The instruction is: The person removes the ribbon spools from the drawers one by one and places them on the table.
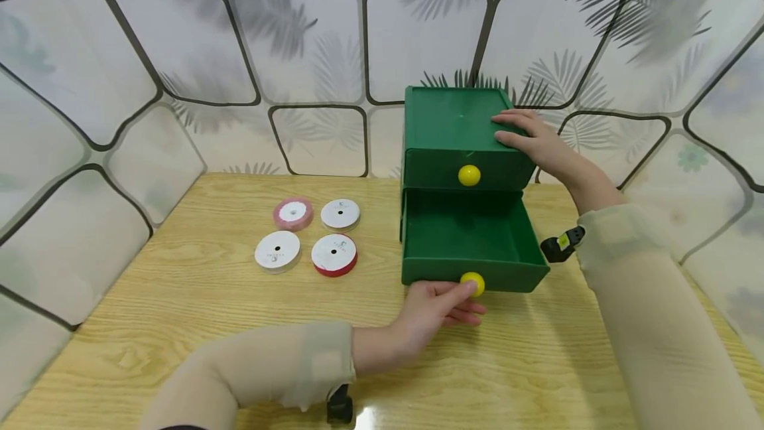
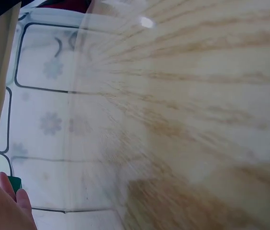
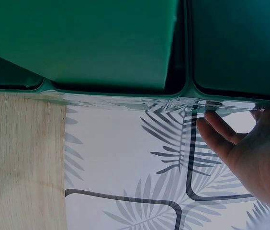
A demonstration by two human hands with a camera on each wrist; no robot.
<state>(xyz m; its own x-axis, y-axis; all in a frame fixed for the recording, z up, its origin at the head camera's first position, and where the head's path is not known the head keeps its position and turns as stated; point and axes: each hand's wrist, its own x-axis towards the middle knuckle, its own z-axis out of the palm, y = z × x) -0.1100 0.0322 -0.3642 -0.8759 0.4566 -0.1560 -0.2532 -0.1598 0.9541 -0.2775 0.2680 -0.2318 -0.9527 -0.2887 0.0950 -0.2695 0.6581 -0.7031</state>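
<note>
The lower drawer (image 1: 442, 271) stood pulled out of the green cabinet (image 1: 450, 118), right of the ribbon spools (image 1: 334, 255), its yellow knob (image 1: 472, 279) pinched at the thumb of the left hand (image 1: 431, 312). The right hand (image 1: 537, 144) rested atop the cabinet, fingers slightly spread. The drawer appeared light, stiff and smooth; the knob was judged the proper grip, with the cabinet braced against sliding.

- A hand could enter the lower drawer (image 1: 510, 278) from above; the upper drawer (image 1: 436, 168) stands over its rear.
- The left hand (image 1: 425, 316), at the lower knob (image 1: 471, 279), blocks the front's middle.
- The right hand (image 1: 540, 143) obstructs the right top edge of the cabinet (image 1: 450, 118).
- Between cabinet and four spools (image 1: 324, 263), the table (image 1: 379, 224) leaves passage.
</note>
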